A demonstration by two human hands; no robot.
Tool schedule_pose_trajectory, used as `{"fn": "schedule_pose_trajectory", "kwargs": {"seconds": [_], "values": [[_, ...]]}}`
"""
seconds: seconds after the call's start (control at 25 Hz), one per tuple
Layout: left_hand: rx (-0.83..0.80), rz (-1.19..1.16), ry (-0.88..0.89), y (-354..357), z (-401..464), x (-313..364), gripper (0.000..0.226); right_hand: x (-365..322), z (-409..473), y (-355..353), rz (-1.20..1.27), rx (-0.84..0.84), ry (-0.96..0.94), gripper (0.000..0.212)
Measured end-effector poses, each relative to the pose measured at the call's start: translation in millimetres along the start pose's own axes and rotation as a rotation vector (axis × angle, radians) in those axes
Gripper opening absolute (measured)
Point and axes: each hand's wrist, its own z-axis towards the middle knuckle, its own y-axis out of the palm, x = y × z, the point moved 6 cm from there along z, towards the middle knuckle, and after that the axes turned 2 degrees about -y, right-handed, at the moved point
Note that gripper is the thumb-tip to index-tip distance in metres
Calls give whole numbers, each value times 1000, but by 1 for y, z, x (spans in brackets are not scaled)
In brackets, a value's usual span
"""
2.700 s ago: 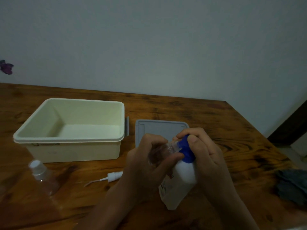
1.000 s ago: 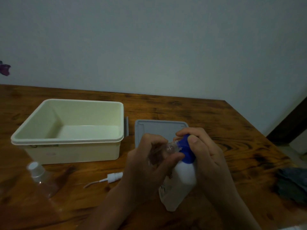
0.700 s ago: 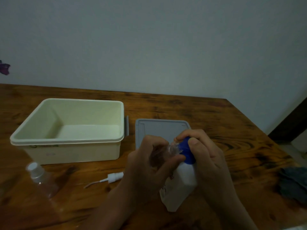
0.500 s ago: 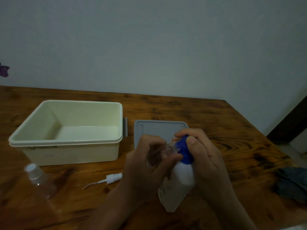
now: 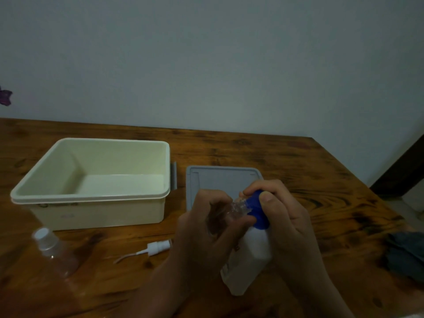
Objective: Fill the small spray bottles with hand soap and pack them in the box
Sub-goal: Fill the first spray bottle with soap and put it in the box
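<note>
My left hand (image 5: 206, 232) grips a small clear spray bottle (image 5: 231, 211) with no cap on, its open neck pressed against the blue pump top of a white hand soap bottle (image 5: 250, 255). My right hand (image 5: 284, 216) is closed over that blue top. The soap bottle stands on the wooden table (image 5: 298, 161), leaning slightly. A loose white spray head with its tube (image 5: 153, 246) lies on the table left of my hands. A second clear spray bottle with a white cap (image 5: 55, 251) stands at the left. The cream box (image 5: 91, 196) sits open behind it.
A grey lid (image 5: 220, 180) lies flat beside the box, just behind my hands. A dark cloth (image 5: 406, 253) lies crumpled at the table's right edge. The wall runs along the table's far side.
Both hands have stayed locked on the small bottle and the soap bottle's pump. Only slight shifts of the view and hands show; nothing was let go.
</note>
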Motion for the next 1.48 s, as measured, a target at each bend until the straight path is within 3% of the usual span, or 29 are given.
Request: {"fn": "schedule_pose_trajectory", "kwargs": {"seconds": [0.32, 0.56, 0.72, 0.92, 1.04, 1.2, 1.32, 1.48], "values": [[23, 13, -43, -2, 0, 2, 29, -1, -1, 0, -6, -11, 15, 26], [33, -168, -173, -3, -3, -2, 24, -8, 0, -4, -58, -29, 44, 34], [15, -257, -254, -7, -2, -2, 25, -13, 0, -6, -65, 16, 43, 21], [60, -249, -322, -26, -8, -7, 19, -24, 2, -12, -51, 6, 28, 41], [83, -221, -345, -47, -21, -10, 23, -40, 0, -24, -199, 113, -109, 42], [115, -184, -374, -81, -44, -13, 25, -88, -20, -15, -571, 245, -622, 21], [139, -93, -408, -107, -60, -14, 28, -106, -32, 22, -514, 113, -713, 15], [166, 4, -480, -133, -79, -19, 28, -70, -28, 91, -491, -303, -493, 22]]}}
